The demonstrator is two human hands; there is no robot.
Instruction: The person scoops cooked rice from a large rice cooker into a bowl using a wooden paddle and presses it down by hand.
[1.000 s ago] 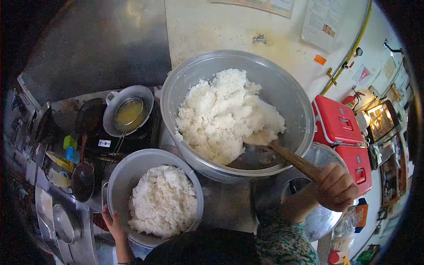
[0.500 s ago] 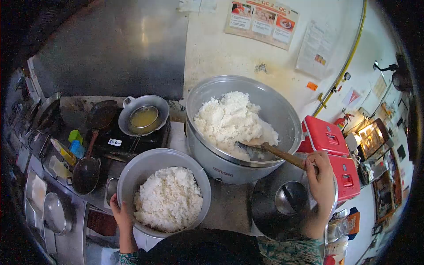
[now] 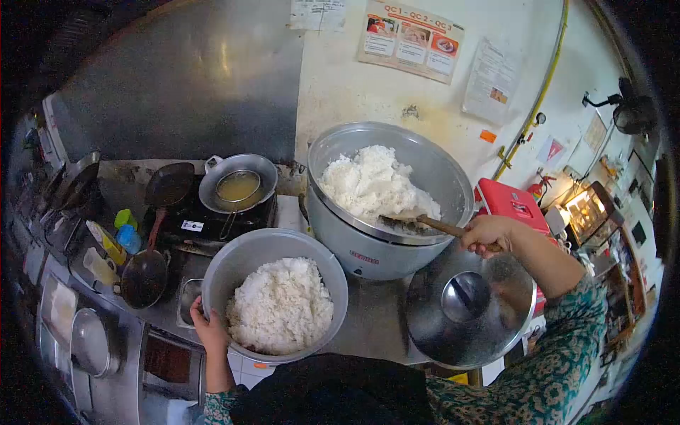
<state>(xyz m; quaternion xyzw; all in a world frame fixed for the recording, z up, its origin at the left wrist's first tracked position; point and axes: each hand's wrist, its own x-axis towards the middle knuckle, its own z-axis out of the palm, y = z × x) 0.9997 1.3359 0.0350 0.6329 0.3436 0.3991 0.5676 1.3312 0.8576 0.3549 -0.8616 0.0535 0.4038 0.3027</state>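
My right hand (image 3: 486, 235) is wrapped round the handle of a wooden paddle (image 3: 445, 225). The paddle's blade lies against the white rice (image 3: 372, 184) heaped in a large grey rice cooker (image 3: 379, 253). My left hand (image 3: 210, 327) grips the left rim of a grey metal pot (image 3: 217, 273), its thumb side at the edge. Cooked rice (image 3: 281, 304) fills much of that pot, which stands in front of the cooker. Below my right forearm lies a round metal lid (image 3: 520, 301) with a dark-topped knob.
Left of the cooker, a wok (image 3: 263, 166) with a strainer in it sits on a black stove (image 3: 185, 237). Several pans and a small frying pan (image 3: 144, 280) are further left. A red cool box (image 3: 511, 205) stands right of the cooker.
My right hand has turned over on the paddle handle, and the forearm has swung out to the right, uncovering the lid. The view has shifted slightly; my left hand stays on the pot's rim.
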